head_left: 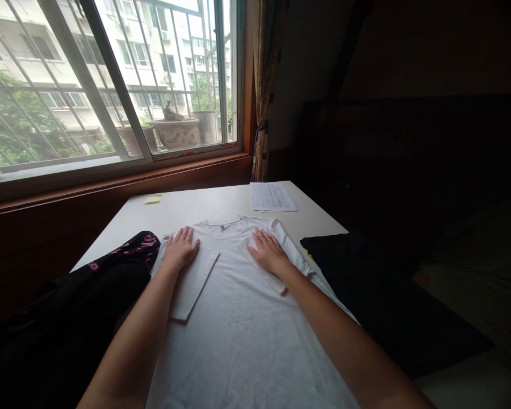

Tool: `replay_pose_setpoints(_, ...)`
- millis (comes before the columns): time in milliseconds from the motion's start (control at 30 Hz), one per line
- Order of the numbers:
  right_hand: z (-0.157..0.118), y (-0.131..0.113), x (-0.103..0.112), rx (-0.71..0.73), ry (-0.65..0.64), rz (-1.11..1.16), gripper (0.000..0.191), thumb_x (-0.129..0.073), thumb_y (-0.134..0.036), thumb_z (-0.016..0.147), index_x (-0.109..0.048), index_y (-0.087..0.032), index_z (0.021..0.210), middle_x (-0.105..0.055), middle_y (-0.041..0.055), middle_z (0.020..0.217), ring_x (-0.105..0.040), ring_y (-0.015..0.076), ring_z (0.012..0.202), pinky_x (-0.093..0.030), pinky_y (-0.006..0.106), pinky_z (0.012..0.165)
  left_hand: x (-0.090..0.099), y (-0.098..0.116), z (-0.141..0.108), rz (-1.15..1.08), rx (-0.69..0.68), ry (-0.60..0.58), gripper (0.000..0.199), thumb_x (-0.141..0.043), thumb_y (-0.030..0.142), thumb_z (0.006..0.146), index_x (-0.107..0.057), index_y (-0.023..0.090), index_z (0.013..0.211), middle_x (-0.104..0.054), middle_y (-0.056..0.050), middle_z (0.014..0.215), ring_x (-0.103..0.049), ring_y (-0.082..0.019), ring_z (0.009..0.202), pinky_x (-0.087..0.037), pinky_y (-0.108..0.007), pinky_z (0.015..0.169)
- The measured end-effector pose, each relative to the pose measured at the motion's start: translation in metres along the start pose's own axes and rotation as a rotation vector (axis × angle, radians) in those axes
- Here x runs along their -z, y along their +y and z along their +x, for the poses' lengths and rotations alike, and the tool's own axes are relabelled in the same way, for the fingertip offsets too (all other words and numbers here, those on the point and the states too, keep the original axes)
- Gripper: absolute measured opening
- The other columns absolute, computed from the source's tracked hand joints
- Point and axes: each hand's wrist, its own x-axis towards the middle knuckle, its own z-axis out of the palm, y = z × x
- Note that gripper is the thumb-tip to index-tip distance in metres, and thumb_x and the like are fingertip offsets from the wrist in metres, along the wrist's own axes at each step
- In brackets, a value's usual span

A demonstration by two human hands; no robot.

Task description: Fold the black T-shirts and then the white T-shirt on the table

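Observation:
A white T-shirt [234, 318] lies spread out on the white table, its collar toward the far side. Both short sleeves are folded inward over the shirt's body. My left hand [181, 248] rests flat, fingers spread, near the left shoulder on the folded left sleeve. On the right, my right hand [267, 250] lies palm down with its fingers extended, touching the folded right sleeve near the other shoulder. Neither hand grasps anything.
The white table [187, 204] bears a yellow sticky note [153, 199] and printed sheets [273, 196] at its far side. Black clothing with pink lettering [123, 272] lies at left, dark cloth [383, 295] at right. Beyond are a window and a curtain [262, 102].

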Motion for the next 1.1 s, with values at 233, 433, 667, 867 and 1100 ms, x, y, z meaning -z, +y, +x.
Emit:
replay_pose_setpoints(233, -0.036, -0.001, 0.001, 0.111, 0.020, -0.017, 0.070, -0.023, -0.054, 0.105, -0.026, -0.014, 0.162, -0.018, 0.0077, 0.169, -0.014, 0.0215, 0.156, -0.009, 0.041, 0.127, -0.002, -0.002, 0.000, -0.008, -0.009, 0.014, 0.069, -0.021, 0.053, 0.103, -0.026, 0.016, 0.161, -0.018, -0.011, 0.170, -0.016, -0.028, 0.157, -0.018, -0.054, 0.123)
replay_pose_setpoints(433, -0.068, 0.008, 0.001, 0.205, -0.009, -0.017, 0.070, -0.024, -0.056, 0.105, -0.026, -0.016, 0.162, -0.016, 0.0081, 0.170, -0.012, 0.0209, 0.157, -0.010, 0.041, 0.127, -0.003, -0.002, -0.002, -0.012, -0.024, 0.051, 0.066, -0.025, 0.051, 0.103, -0.030, 0.016, 0.159, -0.022, -0.012, 0.169, -0.020, -0.029, 0.155, -0.019, -0.052, 0.123)
replay_pose_setpoints(667, -0.075, 0.006, 0.006, 0.186, -0.012, -0.010, 0.070, -0.024, -0.057, 0.105, -0.025, -0.016, 0.162, -0.017, 0.0075, 0.169, -0.013, 0.0202, 0.156, -0.010, 0.041, 0.127, 0.004, -0.002, -0.015, -0.024, -0.125, 0.166, 0.057, -0.027, 0.035, 0.105, -0.036, 0.014, 0.157, -0.027, -0.009, 0.168, -0.021, -0.023, 0.155, -0.021, -0.041, 0.125)
replay_pose_setpoints(867, -0.074, 0.006, 0.006, 0.183, -0.014, -0.006, 0.072, -0.023, -0.058, 0.105, -0.024, -0.016, 0.162, -0.016, 0.0064, 0.170, -0.012, 0.0193, 0.157, -0.009, 0.040, 0.127, 0.003, -0.001, -0.075, -0.030, -0.330, 0.059, 0.055, -0.028, 0.043, 0.106, -0.042, 0.022, 0.155, -0.034, -0.004, 0.165, -0.023, -0.024, 0.155, -0.020, -0.048, 0.125)
replay_pose_setpoints(1100, -0.075, 0.006, 0.005, 0.182, 0.001, -0.001, 0.070, -0.024, -0.057, 0.105, -0.026, -0.016, 0.162, -0.017, 0.0068, 0.170, -0.013, 0.0193, 0.157, -0.009, 0.040, 0.127, 0.001, -0.010, -0.176, -0.005, -0.394, 0.018, 0.059, -0.030, 0.053, 0.105, -0.023, 0.033, 0.161, -0.020, 0.001, 0.167, -0.020, -0.024, 0.155, -0.016, -0.049, 0.127)
